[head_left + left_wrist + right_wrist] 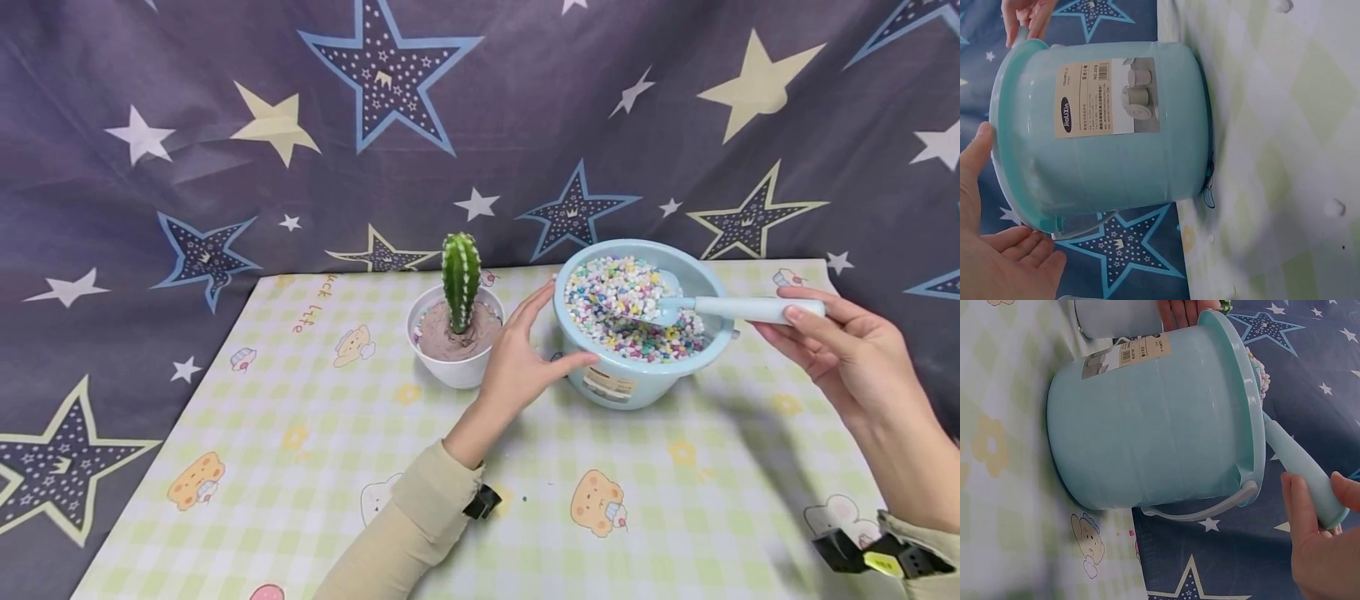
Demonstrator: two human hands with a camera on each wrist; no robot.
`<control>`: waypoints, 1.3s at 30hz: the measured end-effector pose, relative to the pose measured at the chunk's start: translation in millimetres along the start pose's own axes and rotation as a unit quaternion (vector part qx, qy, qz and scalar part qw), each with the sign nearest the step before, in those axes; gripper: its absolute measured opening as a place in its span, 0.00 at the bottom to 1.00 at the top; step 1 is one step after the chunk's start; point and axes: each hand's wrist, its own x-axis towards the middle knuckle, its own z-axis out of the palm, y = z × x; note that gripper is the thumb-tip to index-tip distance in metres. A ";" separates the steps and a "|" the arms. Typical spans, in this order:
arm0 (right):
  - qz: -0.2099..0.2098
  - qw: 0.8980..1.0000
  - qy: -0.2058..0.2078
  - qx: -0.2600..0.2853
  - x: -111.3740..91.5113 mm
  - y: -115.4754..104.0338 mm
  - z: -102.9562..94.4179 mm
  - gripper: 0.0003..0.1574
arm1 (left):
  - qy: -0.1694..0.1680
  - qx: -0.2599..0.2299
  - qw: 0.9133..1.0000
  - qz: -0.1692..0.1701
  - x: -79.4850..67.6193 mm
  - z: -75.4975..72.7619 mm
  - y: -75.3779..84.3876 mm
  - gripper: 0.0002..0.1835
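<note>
A light blue bucket [624, 385] holds many small multicoloured pebbles [611, 287]. My left hand [517, 362] rests against its left side, thumb at the front rim and fingers spread along the side; the left wrist view shows the thumb [984, 134] touching the rim. With my right hand [862, 350] I grip the pale handle of a small shovel [757, 309], also seen as a handle [1300, 467] in the right wrist view. The shovel's blade lies inside the bucket, heaped with pebbles.
Left of the bucket, close to my left hand, stands a white pot [453, 371] with a green cactus [461, 279] in brown soil. A checkered cloth [315, 500] covers the table, and a dark star-patterned curtain [450, 183] hangs behind it.
</note>
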 end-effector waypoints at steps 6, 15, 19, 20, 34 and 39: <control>0.000 1.000 -0.003 0.003 0.5 0.9 3.7 0.22 | 0.000 -0.011 1.000 0.004 -3.5 -2.9 -0.6 0.51; 0.004 0.999 -0.025 0.034 2.9 3.3 11.0 0.23 | -0.001 -0.015 1.000 0.001 -7.5 -8.1 -1.3 0.49; 0.001 1.000 -0.023 0.019 2.3 4.5 14.1 0.23 | -0.001 -0.011 1.000 0.006 -9.4 -10.2 -1.1 0.48; 0.000 1.000 -0.023 0.017 2.3 4.7 14.9 0.23 | -0.001 -0.011 1.000 0.008 -9.9 -10.8 -1.0 0.48; 0.012 0.999 -0.033 0.027 3.7 7.8 23.3 0.22 | -0.002 -0.015 1.000 -0.004 -21.1 -24.8 -2.3 0.42; 0.015 0.999 -0.037 0.024 4.3 9.0 25.9 0.22 | 0.002 -0.019 1.000 -0.004 -25.6 -33.5 -5.4 0.37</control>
